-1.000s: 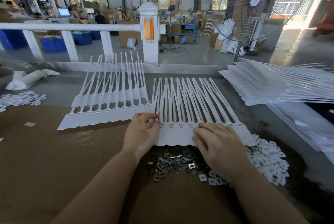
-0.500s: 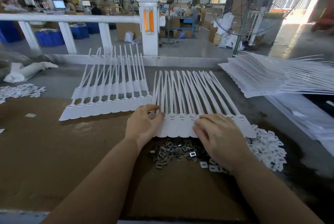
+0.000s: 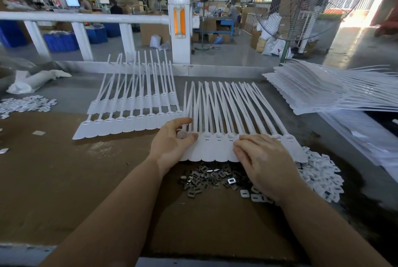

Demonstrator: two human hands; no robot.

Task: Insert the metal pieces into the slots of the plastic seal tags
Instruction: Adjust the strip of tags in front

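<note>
Both arms are bare all the way up to the edge of the shot, no sleeves showing anywhere. The left hand (image 3: pixel 172 145) and right hand (image 3: pixel 261 164) are bare too. Fingernails look short and plain.

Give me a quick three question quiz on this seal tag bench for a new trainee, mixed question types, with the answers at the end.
1. True or false: the right hand rests on the row of seal tags in front of the person.
2. Which lies nearest the person: A the metal pieces, B the stack of tag sheets, C the fan?
3. Fill in: the left hand touches the ___ end of that row.

Key: 1 true; 2 A; 3 left.
</note>
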